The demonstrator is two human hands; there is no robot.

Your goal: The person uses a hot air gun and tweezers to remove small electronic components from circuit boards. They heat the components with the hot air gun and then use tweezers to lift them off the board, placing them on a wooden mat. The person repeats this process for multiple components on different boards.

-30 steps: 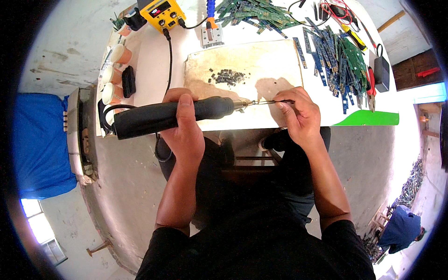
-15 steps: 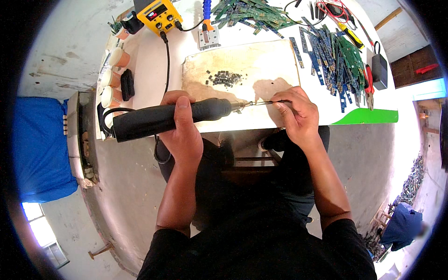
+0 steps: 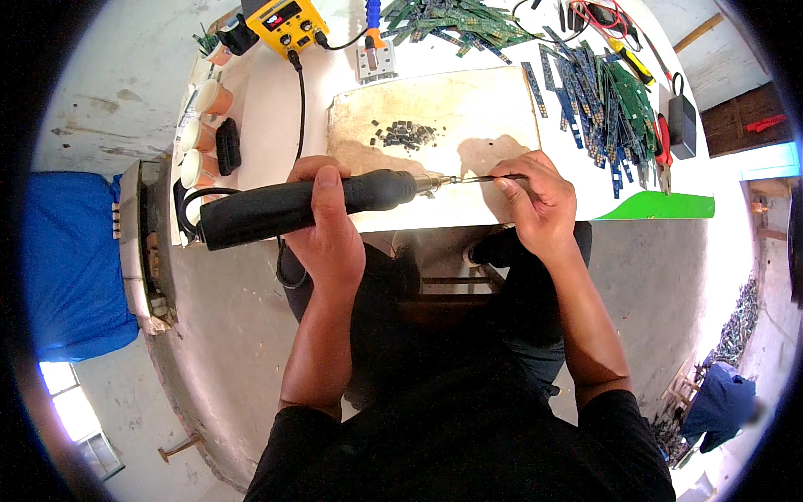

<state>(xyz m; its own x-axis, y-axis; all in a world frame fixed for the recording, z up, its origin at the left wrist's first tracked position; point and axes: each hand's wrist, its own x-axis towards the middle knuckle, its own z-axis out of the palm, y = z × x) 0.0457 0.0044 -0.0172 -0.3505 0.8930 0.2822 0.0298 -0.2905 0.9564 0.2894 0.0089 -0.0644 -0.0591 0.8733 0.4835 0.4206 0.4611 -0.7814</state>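
My left hand [image 3: 330,230] is wrapped round the black handle of a hot air gun [image 3: 268,216], thumb along its top. The gun lies almost level over the table's near edge, its metal nozzle pointing right. From the other side, my right hand [image 3: 544,201] pinches thin dark tweezers [image 3: 483,178]. Their tips are at the nozzle's mouth; whether they grip some small piece is too fine to tell. Beyond the hands, a heap of small black chips [image 3: 406,134] rests on a stained, cream-coloured board [image 3: 355,109]. A single chip [image 3: 491,144] lies apart, to the right of the heap.
A yellow soldering station [image 3: 284,25] stands at the back left, its cable running to my left hand. Several cups [image 3: 201,134] and a black brush [image 3: 227,146] line the left side. Circuit strips [image 3: 577,92] are piled right, near red-handled pliers [image 3: 664,151] and a black adapter [image 3: 682,125].
The hot air gun and tweezers have shifted very slightly upward in view. Both hands keep the same holds, and the chips lie as before.
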